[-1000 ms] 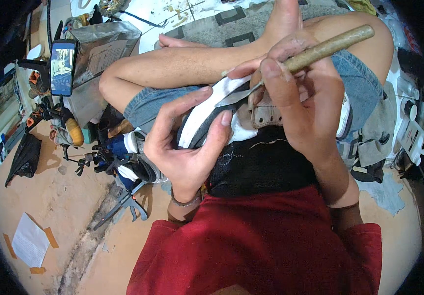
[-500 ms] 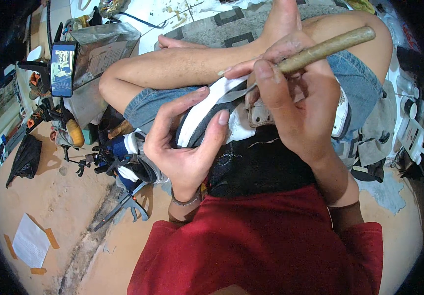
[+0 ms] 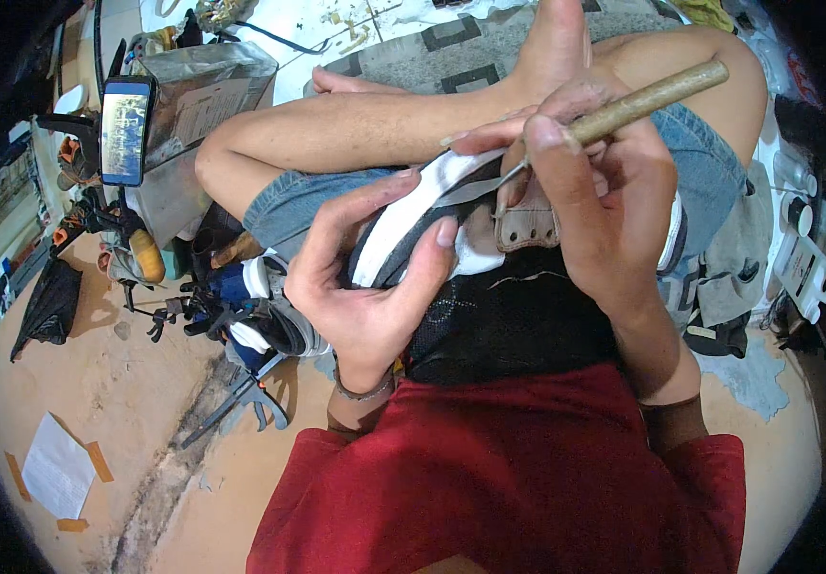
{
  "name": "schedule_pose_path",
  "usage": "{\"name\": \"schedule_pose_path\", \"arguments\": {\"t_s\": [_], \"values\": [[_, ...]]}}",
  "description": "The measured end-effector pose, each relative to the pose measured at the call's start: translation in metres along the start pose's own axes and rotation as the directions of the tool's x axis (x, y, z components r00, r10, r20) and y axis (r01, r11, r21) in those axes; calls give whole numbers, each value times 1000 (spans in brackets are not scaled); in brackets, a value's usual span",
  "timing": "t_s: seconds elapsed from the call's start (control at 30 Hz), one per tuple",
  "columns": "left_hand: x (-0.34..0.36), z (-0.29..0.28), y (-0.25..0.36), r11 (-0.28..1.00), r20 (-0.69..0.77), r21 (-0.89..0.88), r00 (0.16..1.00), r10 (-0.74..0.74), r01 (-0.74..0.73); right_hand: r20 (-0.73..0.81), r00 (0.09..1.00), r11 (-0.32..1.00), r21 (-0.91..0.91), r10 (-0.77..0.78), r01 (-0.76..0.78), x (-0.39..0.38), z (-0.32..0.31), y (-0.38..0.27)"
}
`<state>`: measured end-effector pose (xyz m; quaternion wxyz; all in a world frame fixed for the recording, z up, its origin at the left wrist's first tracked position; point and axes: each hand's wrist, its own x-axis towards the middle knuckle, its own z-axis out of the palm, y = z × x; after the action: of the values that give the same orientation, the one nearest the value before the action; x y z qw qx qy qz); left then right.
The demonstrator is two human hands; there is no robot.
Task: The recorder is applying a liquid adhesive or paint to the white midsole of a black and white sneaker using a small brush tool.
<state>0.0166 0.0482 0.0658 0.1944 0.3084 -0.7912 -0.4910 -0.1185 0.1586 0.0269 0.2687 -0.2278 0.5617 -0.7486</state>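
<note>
A shoe with a white sole edge and dark grey upper lies tilted over my lap. My left hand wraps round one end of it, thumb on the upper and fingers on the white edge. My right hand is closed round a tool with a thick wooden handle, which slants up to the right. Its thin metal blade reaches down along the seam between sole and upper. A beige panel with eyelets shows beneath my right hand, whose fingers partly cover the shoe's far end.
To the left a phone stands upright in a holder. Nearby are clamped shoes, a bar clamp and a black bag. A paper sheet is taped to the floor. White containers stand at the right.
My right hand and the tool have shifted slightly to the right. The shoe and my left hand have moved a little the same way, with both grips kept.
</note>
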Motion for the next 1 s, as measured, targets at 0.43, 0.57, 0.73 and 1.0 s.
{"name": "schedule_pose_path", "arguments": {"t_s": [0.43,0.57,0.73,1.0], "values": [[0,1,-1,1000,-10,-15,1000,4,-4,87,996,987,-157,-11,24,-2,-4,-4],[0,1,-2,999,-26,-34,999,-26,25,56,997,966,-250,-53,65,-4,0,-2],[0,0,-3,1000,-20,-26,1000,-5,5,55,990,978,-157,-130,137,-5,-6,2],[2,0,-4,999,-21,-29,1000,-23,22,123,985,955,-257,-119,148,-6,-1,-1]]}}
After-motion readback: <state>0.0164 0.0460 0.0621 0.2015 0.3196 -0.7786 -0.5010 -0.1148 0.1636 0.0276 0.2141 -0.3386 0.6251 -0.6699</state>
